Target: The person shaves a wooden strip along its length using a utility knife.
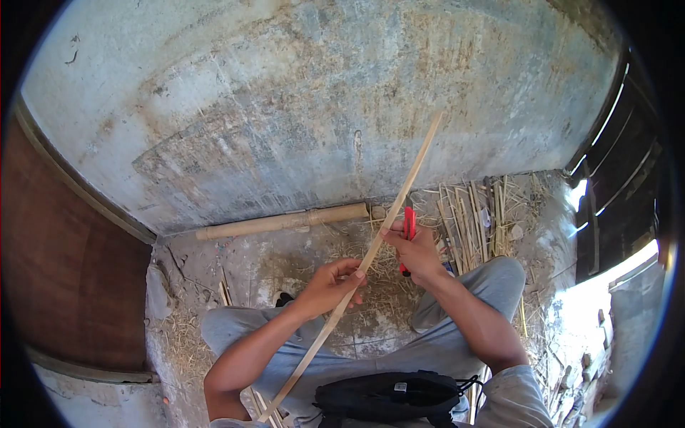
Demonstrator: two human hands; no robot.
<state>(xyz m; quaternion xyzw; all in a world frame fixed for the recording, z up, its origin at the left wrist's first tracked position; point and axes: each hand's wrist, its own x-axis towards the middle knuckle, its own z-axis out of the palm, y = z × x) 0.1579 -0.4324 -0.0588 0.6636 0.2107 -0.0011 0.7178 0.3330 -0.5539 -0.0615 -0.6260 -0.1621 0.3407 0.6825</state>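
Note:
A long, pale strip of split bamboo (322, 334) runs slantwise from beside my lap up toward the wall. My left hand (334, 287) grips it near its middle, thumb on top and fingers curled beneath. Farther up the strip, my right hand (415, 251) is closed around a red utility knife (409, 224), whose blade end points away from me along the strip. The right thumb lies against the strip's edge. Whether the blade touches the bamboo cannot be made out.
A thick bamboo pole (285, 222) lies along the foot of the stained wall (300, 107). Several thin bamboo strips (467, 221) and shavings litter the floor ahead and to the right. A black waist bag (389, 394) rests on my lap. A brown door panel (78, 257) stands left.

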